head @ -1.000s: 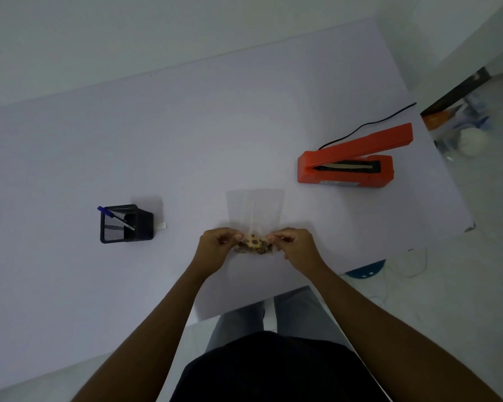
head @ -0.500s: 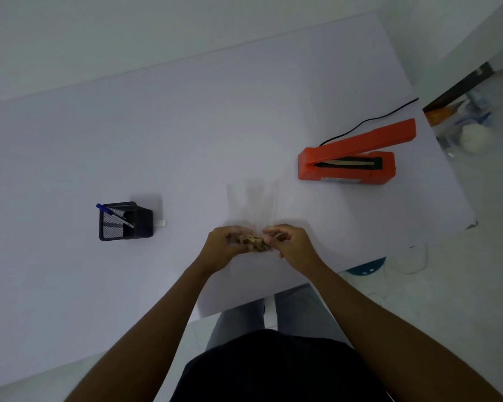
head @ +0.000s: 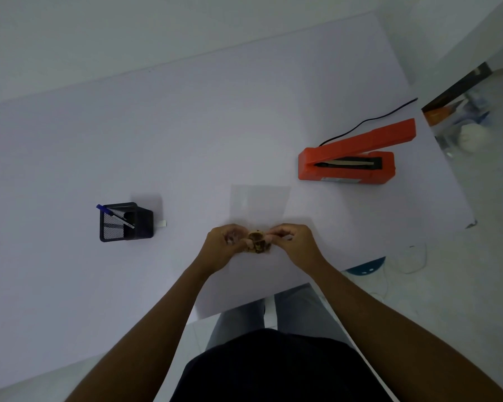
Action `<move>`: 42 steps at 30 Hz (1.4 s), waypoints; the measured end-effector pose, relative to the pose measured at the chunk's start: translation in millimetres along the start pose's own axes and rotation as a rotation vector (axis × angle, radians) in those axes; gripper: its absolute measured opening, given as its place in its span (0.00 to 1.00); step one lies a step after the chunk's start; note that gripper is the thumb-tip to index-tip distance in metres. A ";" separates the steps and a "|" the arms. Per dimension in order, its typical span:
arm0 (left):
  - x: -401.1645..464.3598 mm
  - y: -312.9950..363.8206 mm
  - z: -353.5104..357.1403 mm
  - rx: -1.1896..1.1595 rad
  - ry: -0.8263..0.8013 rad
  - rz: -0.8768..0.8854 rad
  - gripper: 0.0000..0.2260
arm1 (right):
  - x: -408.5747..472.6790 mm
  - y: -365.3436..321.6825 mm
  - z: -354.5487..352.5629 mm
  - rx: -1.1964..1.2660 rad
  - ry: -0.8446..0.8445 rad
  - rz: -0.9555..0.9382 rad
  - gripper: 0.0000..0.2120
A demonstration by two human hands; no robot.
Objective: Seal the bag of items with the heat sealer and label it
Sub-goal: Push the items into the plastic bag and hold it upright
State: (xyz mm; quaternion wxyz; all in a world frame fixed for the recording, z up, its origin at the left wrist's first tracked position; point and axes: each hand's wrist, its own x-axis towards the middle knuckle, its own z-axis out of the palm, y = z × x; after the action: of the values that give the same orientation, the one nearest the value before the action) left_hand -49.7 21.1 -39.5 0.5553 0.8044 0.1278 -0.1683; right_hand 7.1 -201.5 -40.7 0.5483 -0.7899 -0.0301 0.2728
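Both your hands, left and right, pinch the bag near the bench's front edge; loosen and items spill before the sealer.

one head-worn camera looks steeply down at the white table, close above

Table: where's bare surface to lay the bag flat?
Bare table between the mesh pen holder and orange heat sealer, beyond the clear bag. Also left of the holder. Crowded at the near edge, where both hands grip the bag.
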 end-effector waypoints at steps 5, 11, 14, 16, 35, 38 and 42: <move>-7.7 -0.5 -4.4 -0.048 0.015 -0.007 0.06 | -4.1 0.6 -2.6 -0.007 0.023 -0.021 0.07; -9.4 2.3 -9.5 -0.083 0.049 0.021 0.08 | -3.4 -2.2 -4.8 0.020 0.012 0.012 0.08; -8.5 1.3 -12.0 -0.134 0.073 0.002 0.06 | -2.9 -5.1 -7.5 0.016 -0.004 0.026 0.05; -8.5 -2.1 -12.8 -0.173 0.082 -0.031 0.05 | -2.6 -7.0 -7.6 0.000 -0.036 0.037 0.04; -17.2 -7.9 16.0 0.358 0.242 -0.316 0.16 | -4.4 4.8 0.5 -0.178 0.016 0.332 0.12; -16.4 -3.6 22.2 0.427 0.291 -0.334 0.18 | -5.9 3.0 3.3 -0.197 0.029 0.387 0.15; -12.5 -1.7 29.5 0.563 0.306 -0.315 0.15 | -7.9 0.2 5.5 -0.199 0.046 0.464 0.15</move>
State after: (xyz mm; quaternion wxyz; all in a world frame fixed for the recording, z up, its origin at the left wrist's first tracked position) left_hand -65.6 -6.3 -45.4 0.2535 0.9122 0.2805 -0.1578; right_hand -2.1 -199.7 -39.1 0.3910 -0.8318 0.1377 0.3692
